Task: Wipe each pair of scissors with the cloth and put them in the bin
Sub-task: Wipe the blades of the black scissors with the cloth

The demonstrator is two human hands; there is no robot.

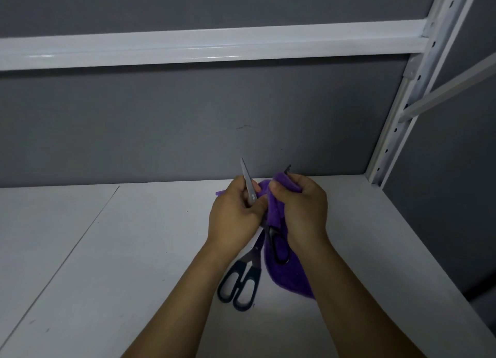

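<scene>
While the left hand point(236, 215) curls its fingers round an opened pair of scissors point(248, 186), the right hand point(300, 210) clamps a purple cloth point(284, 274) over the other blade. Both hands are just above a second pair of scissors point(240, 282) lying on the white shelf point(107, 250); the cloth drapes just right of that pair.

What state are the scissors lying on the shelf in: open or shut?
Shut. The lying scissors have both handle loops side by side, blades together in one strip; their tips hide under the left hand.
</scene>
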